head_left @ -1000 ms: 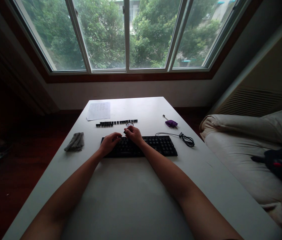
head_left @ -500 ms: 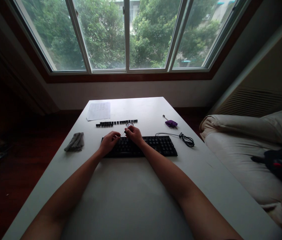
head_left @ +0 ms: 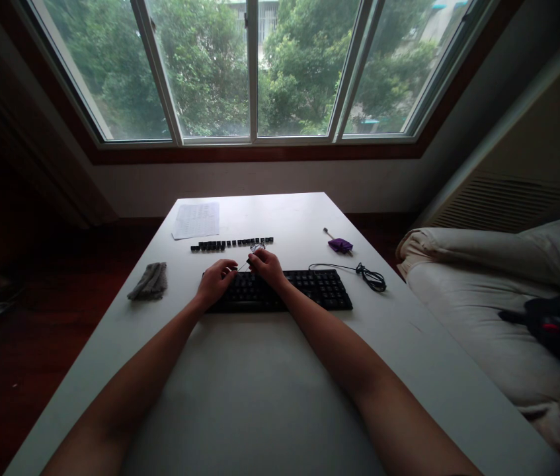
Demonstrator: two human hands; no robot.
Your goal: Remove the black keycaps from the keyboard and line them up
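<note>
A black keyboard (head_left: 317, 287) lies across the white table under both hands. Above its upper left part, my right hand (head_left: 266, 266) is closed on a small wire tool (head_left: 243, 266), which looks like a keycap puller; its thin wire slants down to the left. My left hand (head_left: 216, 281) hovers over the keyboard's left end, its fingers curled close to the wire's tip. Whatever lies between those fingertips is too small to make out. Behind the hands runs a row of loose black keycaps (head_left: 210, 246). A small shiny object (head_left: 257, 246) shows just beyond my right hand.
A grey cloth (head_left: 149, 281) lies at the left, and a printed sheet (head_left: 196, 221) at the back left. Right of the keycaps sits a purple item with a thin stick (head_left: 340, 245). The coiled cable (head_left: 371, 277) rests near the right edge. A sofa (head_left: 463, 297) stands beyond.
My left hand has shifted very slightly back to the left, its fingertips drawn a little from the wire. The right hand has hardly moved and still grips the tool.
</note>
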